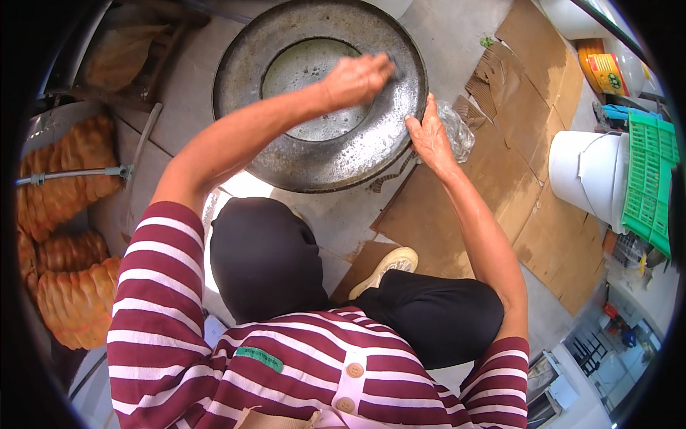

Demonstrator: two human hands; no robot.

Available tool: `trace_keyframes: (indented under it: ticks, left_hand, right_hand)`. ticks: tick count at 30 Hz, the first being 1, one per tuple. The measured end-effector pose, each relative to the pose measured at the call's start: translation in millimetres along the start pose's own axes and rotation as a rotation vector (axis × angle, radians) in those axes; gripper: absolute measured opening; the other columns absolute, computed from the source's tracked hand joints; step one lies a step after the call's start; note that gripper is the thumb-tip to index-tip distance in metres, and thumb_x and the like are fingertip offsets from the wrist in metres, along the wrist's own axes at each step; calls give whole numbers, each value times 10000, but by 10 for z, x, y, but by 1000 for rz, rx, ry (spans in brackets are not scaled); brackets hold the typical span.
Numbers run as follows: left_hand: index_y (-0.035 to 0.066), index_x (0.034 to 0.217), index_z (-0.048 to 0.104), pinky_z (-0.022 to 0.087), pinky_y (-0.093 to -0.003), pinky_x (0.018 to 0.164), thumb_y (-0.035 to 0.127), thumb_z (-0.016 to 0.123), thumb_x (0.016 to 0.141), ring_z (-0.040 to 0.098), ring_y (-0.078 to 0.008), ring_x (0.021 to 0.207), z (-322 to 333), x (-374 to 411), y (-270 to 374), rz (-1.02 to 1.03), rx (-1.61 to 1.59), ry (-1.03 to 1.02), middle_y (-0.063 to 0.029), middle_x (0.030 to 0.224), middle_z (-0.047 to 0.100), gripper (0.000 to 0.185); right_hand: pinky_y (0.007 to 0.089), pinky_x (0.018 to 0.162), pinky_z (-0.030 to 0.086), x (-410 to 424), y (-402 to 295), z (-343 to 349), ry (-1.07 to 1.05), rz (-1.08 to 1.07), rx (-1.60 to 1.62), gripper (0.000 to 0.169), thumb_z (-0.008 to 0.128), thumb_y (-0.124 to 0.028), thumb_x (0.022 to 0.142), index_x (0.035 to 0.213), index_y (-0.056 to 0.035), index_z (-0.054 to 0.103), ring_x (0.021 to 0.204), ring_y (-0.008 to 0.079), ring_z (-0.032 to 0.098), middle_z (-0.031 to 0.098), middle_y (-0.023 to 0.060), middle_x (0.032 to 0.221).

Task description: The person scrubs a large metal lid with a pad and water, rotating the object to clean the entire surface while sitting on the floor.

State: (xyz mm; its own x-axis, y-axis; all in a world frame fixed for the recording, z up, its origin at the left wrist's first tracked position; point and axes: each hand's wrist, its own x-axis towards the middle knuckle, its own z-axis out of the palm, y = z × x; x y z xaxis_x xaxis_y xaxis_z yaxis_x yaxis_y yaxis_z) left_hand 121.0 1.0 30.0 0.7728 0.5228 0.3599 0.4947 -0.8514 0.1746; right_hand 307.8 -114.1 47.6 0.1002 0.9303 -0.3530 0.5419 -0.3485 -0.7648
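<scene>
In front of me is a large round dark metal pan (241, 69) with a wide wet wall and foamy water (305, 75) in its middle. My left hand (359, 80) reaches across it and presses a small dark scrubber (396, 67) on the inside of the wall at the right. Blur hides the scrubber's exact kind. The near right rim is held by my right hand (431, 131), its thumb over the edge and its fingers on the outer side. White suds and shine cover the wall below the scrubber.
Flattened cardboard (482, 177) covers the floor to the right, with a crumpled clear plastic bag (455, 131) beside the pan. Farther right stand a white bucket (581, 177), a green plastic basket (648, 177) and a labelled plastic bottle (603, 67). Orange mesh sacks (75, 300) lie left.
</scene>
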Motion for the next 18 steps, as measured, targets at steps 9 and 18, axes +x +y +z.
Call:
trace_keyframes:
  ticks: [9,18]
  left_hand:
    - [4,1165,604,553,-339,527,80,587,788,641,-236,754,35,4,53,98,-29,20,-105,912,565,386]
    - [6,1086,609,569,-372,568,82,567,798,641,-253,792,21,20,141,108,-38,13,-107,919,553,301]
  right_hand:
    - [469,828,485,4,28,-10,3,2,-20,757,523,-242,859,1466,36,165,912,450,642,645,322,931]
    - [465,852,478,1,51,-22,24,5,-74,765,519,-249,854,1468,41,166,937,452,636,636,337,958]
